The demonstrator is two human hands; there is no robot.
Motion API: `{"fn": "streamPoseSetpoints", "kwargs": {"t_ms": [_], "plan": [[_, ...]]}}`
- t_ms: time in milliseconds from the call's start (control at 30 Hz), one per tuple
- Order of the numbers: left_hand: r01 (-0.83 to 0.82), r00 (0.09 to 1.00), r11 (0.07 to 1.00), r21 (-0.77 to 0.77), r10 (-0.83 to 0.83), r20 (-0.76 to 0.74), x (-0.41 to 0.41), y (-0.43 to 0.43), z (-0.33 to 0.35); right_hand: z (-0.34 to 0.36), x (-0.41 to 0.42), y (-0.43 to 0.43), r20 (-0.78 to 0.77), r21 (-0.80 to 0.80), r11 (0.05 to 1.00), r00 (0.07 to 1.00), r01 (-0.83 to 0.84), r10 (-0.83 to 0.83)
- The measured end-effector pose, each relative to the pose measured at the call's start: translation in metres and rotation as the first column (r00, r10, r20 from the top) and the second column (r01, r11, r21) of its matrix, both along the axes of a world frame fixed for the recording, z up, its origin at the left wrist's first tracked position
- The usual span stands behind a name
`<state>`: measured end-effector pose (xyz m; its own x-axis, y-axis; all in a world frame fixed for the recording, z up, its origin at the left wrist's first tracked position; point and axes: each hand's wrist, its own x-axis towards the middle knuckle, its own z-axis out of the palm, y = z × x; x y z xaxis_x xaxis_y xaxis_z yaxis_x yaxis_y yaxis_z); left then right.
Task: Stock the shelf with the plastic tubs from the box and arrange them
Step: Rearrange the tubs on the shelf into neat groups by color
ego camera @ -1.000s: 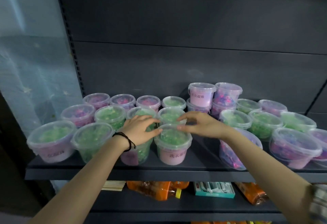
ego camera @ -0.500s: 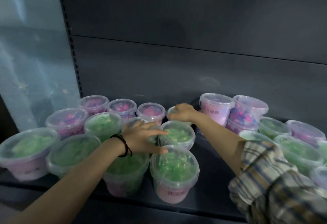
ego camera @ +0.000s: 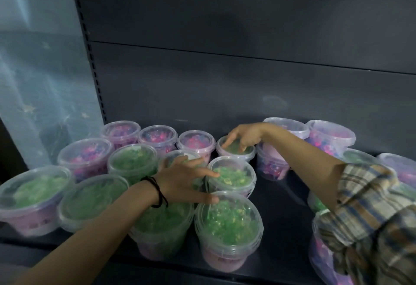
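Note:
Several clear plastic tubs with lids stand in rows on the dark shelf (ego camera: 281, 197), filled with green or pink-purple beads. My left hand (ego camera: 182, 180) lies spread over the lids in the middle, its fingertips touching a green tub (ego camera: 231, 177) and its thumb at the rim of the front green tub (ego camera: 228, 228). My right hand (ego camera: 244, 136) reaches to the back row, its fingers curled down onto the lid of a green tub (ego camera: 235, 149). A stacked pair of pink tubs (ego camera: 273, 161) stands right behind that arm.
The shelf's dark back panel (ego camera: 225, 70) rises behind the tubs. A perforated upright (ego camera: 90, 59) bounds the shelf on the left, with pale plastic sheeting (ego camera: 33, 70) beyond it. More tubs (ego camera: 333, 138) crowd the right side, and bare shelf lies between the two groups.
The view has moved closer to the shelf. My right hand went from the middle tubs to the back-row green tub. My left hand stays spread over the middle lids.

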<state>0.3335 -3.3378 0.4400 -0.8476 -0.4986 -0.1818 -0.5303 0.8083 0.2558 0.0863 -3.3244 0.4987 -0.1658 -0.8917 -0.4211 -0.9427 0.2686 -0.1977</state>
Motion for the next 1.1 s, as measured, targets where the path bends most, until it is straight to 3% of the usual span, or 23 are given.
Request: {"fn": "streamPoseSetpoints", "kwargs": {"t_ms": [133,333,433,700,800,1100], "plan": [[0.007,1.0,1.0,-0.003,-0.006,0.004,0.001,0.0,-0.003,-0.017,-0.003,0.004,0.211,-0.156,0.984,0.976,0.085,-0.05],[-0.007,1.0,0.999,-0.034,0.007,0.009,0.001,0.004,-0.003,-0.04,0.01,-0.01,0.17,-0.471,0.875,0.985,0.116,-0.039],[0.005,1.0,0.999,-0.044,-0.005,0.007,0.001,0.004,-0.005,-0.046,0.028,-0.02,0.208,-0.398,0.915,0.978,0.063,0.023],[-0.045,0.998,0.999,0.005,0.045,-0.032,0.002,0.002,-0.007,-0.045,0.071,-0.059,-0.027,-0.249,0.944,0.972,0.217,-0.231],[-0.039,0.998,0.999,0.008,0.039,-0.04,0.003,0.001,-0.008,-0.046,0.08,-0.066,-0.052,-0.222,0.935,0.954,0.276,-0.294],[-0.005,0.995,1.0,0.013,0.007,-0.103,0.003,0.004,-0.003,-0.028,0.077,-0.052,0.195,-0.509,0.779,0.93,0.367,-0.312]]}}
